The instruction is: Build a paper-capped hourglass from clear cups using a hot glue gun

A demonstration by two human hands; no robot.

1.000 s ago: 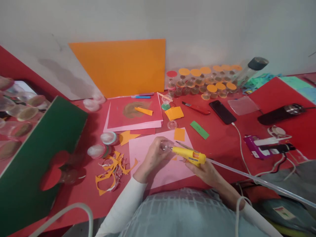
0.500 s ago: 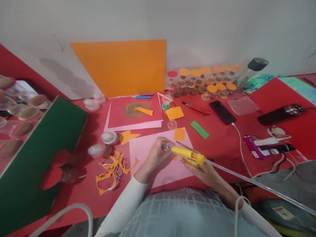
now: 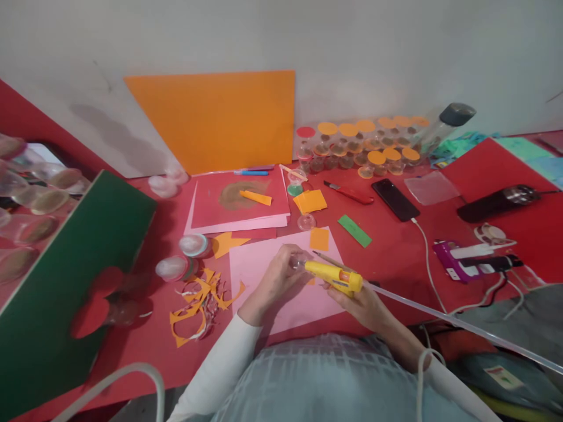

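A yellow glue gun [image 3: 333, 275] is gripped by my right hand [image 3: 358, 300], with a long clear glue stick [image 3: 440, 319] trailing from its back end to the right. My left hand [image 3: 281, 271] pinches a small clear plastic cup [image 3: 297, 262], and the gun's nozzle points into or against it; exact contact is too small to tell. Both hands are above a pink paper sheet [image 3: 250, 269]. A pencil [image 3: 328, 259] lies just behind the gun. An orange paper square [image 3: 319, 238] rests near the sheet's far edge.
Orange paper scraps [image 3: 204, 305] lie left of the sheet, near two capped cups [image 3: 173, 268]. A green board [image 3: 79, 275] stands at left. Several orange-topped cups [image 3: 352, 146] line the wall. A red cutter [image 3: 349, 192], a phone [image 3: 396, 199] and a purple power strip [image 3: 453, 264] are right.
The view has shifted very slightly. Both hands, the glue gun and the clear cup hold almost the same position.
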